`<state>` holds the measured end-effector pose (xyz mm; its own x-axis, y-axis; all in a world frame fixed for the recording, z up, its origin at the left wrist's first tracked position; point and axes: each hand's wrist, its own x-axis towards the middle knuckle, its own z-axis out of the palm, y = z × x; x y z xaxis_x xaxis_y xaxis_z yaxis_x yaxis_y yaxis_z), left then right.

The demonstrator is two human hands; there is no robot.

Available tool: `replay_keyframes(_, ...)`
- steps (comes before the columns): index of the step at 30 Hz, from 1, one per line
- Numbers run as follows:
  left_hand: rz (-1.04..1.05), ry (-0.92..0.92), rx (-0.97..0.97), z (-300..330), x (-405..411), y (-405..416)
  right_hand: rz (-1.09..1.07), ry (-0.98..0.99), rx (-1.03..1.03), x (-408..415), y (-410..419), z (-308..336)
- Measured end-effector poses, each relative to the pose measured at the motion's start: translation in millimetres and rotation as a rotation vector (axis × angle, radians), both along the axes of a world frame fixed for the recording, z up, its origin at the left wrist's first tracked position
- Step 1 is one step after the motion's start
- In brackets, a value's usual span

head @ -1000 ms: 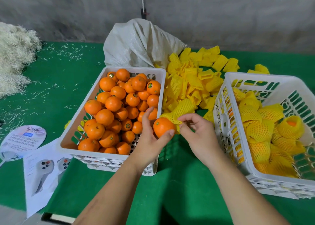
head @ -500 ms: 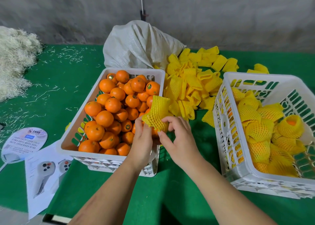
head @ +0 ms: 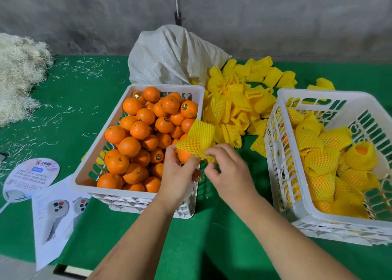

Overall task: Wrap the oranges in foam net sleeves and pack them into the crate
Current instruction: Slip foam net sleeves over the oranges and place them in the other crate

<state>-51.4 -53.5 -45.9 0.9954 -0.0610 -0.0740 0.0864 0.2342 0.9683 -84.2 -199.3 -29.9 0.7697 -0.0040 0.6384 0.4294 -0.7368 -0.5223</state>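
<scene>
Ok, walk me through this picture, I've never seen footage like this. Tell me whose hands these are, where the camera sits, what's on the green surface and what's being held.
There is no machine here: a person works with bare hands, and the single camera is worn on their head, looking forward and down.

The left hand holds an orange, while the right hand pinches a yellow foam net sleeve that covers the orange only partly.

On the green table the left crate holds bare oranges. The right crate holds oranges already in sleeves. Between the crates lies a pile of spare sleeves, with a white sack behind it.

To the far left are pale shredded fibre, a round printed fan and a printed sheet.
</scene>
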Motion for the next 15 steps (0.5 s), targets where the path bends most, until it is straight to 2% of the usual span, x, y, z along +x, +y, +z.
replay_keyframes(3,0.077,0.032,-0.004,-1.6,0.5,4.1,0.044,0.036,0.090,-14.6,23.2,-5.1)
replay_keyframes(7,-0.005,-0.015,0.123,-2.1,-0.4,9.0,0.002,0.106,0.227,-11.0,29.8,-7.3)
replay_keyframes(12,-0.236,-0.036,-0.059,2.8,-0.7,15.2,0.051,0.094,0.249,-3.3,18.4,-5.1)
replay_keyframes(15,-0.195,-0.053,-0.009,1.4,-0.9,10.0,0.000,0.180,0.260,2.6,4.4,-3.2)
